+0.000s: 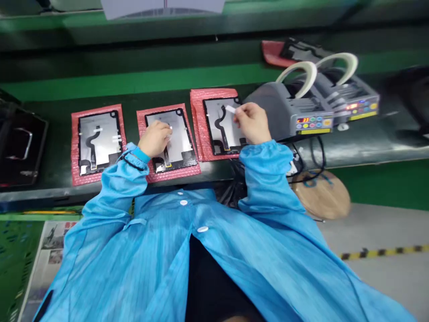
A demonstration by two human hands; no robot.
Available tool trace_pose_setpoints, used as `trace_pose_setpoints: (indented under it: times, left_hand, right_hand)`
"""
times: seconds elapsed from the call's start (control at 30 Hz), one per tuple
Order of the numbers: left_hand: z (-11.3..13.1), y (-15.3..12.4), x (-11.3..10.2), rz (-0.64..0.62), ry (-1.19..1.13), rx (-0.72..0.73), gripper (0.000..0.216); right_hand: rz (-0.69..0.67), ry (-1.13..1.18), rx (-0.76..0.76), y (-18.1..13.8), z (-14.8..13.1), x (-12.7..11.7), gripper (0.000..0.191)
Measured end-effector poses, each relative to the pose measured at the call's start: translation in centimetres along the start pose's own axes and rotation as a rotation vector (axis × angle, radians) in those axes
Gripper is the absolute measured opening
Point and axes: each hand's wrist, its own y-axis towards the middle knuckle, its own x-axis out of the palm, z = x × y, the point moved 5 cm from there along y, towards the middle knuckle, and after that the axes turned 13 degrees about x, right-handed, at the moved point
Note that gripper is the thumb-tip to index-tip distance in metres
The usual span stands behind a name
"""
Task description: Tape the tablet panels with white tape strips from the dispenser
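Observation:
My right hand pinches a short white strip of tape over the right screen panel, near the top of its black flex cable. My left hand is closed above the middle screen panel and hides part of its cable. A small whitish piece of tape shows at the left fingertips. To the left lies a third screen panel, with pale strips along its right side. Each panel rests on pink bubble wrap.
Two grey tape dispensers with lit displays and white tape rolls stand at the right. Behind them lies another dark part on pink wrap. A black case sits far left. Below the bench edge are cables and a round wooden stool.

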Motion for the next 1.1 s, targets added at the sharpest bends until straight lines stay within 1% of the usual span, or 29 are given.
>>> trace_pose_setpoints:
  times: [0.07,0.13,0.2,0.23,0.3,0.4,0.53,0.6,0.67,0.8,0.93,1.1]
  left_hand:
    - [1.2,3.9,1.0,-0.004,-0.005,0.091,0.031]
    - [2.4,8.0,2.3,-0.039,-0.002,0.191,0.034]
    - [3.2,11.6,3.9,-0.08,-0.003,0.257,0.034]
    - [3.4,12.9,4.7,-0.099,-0.008,0.279,0.035]
    - [3.4,14.6,6.3,-0.137,-0.027,0.309,0.036]
    - [2.7,15.7,8.2,-0.205,-0.051,0.359,0.043]
    - [1.7,16.6,9.4,-0.21,-0.075,0.448,0.051]
    - [1.3,17.0,9.6,-0.219,-0.08,0.484,0.055]
    - [1.0,17.3,9.8,-0.237,-0.079,0.507,0.059]
    - [0.5,17.1,9.8,-0.227,-0.083,0.531,0.062]
    - [0.2,16.6,9.9,-0.191,-0.089,0.509,0.064]
    - [0.3,16.4,9.8,-0.126,-0.111,0.482,0.065]
  right_hand:
    - [0.094,0.034,0.036,0.9,1.4,-2.3,0.024]
    - [0.141,0.066,0.052,1.3,2.2,-3.4,0.024]
    - [0.145,0.08,0.048,1.4,2.7,-3.7,0.024]
    - [0.14,0.08,0.039,1.4,2.8,-3.7,0.025]
    - [0.123,0.076,0.026,1.2,3.0,-3.6,0.026]
    - [0.108,0.072,0.03,1.1,3.1,-3.7,0.024]
    - [0.099,0.034,0.077,1.8,2.6,-3.9,0.019]
    - [0.069,-0.05,0.151,2.6,2.4,-3.4,0.017]
    - [0.031,-0.197,0.218,3.4,2.2,-2.7,0.017]
    - [0.024,-0.491,0.235,4.8,2.0,-1.3,0.016]
    - [-0.038,-0.578,0.254,5.7,2.7,-0.1,0.021]
    - [-0.035,-0.643,0.184,6.3,2.9,0.0,0.021]
